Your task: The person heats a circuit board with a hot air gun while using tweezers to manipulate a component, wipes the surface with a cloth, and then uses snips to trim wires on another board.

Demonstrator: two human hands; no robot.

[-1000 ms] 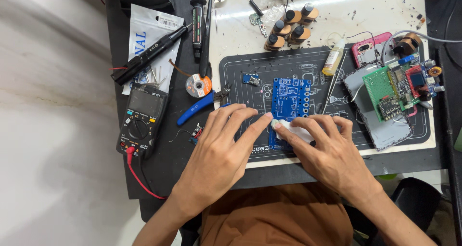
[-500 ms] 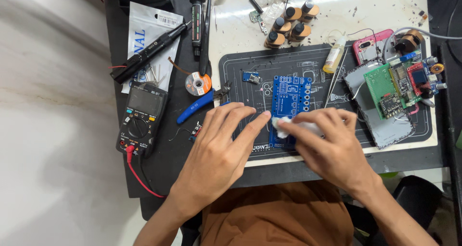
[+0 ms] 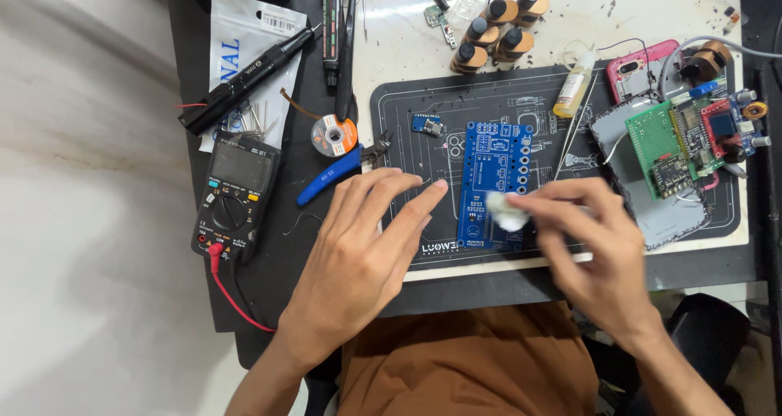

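Your right hand [image 3: 599,257] pinches a small white wad [image 3: 507,212] between thumb and fingertips and presses it onto the near half of a blue circuit board [image 3: 491,180]. The hand looks slightly blurred. The board lies lengthwise, far to near, in the middle of a dark work mat [image 3: 521,107] on the surface.

Your left hand [image 3: 358,257] rests flat on the mat just left of the board, fingers released and spread, grasping nothing. Its longest fingertips come close to the board's left edge; you cannot tell from this view whether they touch it.

Left of that hand, a black multimeter [image 3: 235,196] lies on the dark part of the surface, with a red lead [image 3: 232,294] running from its near end. Blue-handled pliers [image 3: 336,172] and a small reel of braid [image 3: 335,134] sit between the multimeter and the mat.

To the right of the board, a green circuit board [image 3: 664,147] with smaller modules lies on a grey tray. Beyond it is a pink phone [image 3: 639,70]. A small bottle of yellowish liquid [image 3: 573,86] lies at the mat's far edge, and four dark-capped brown bottles [image 3: 497,25] stand farther off.
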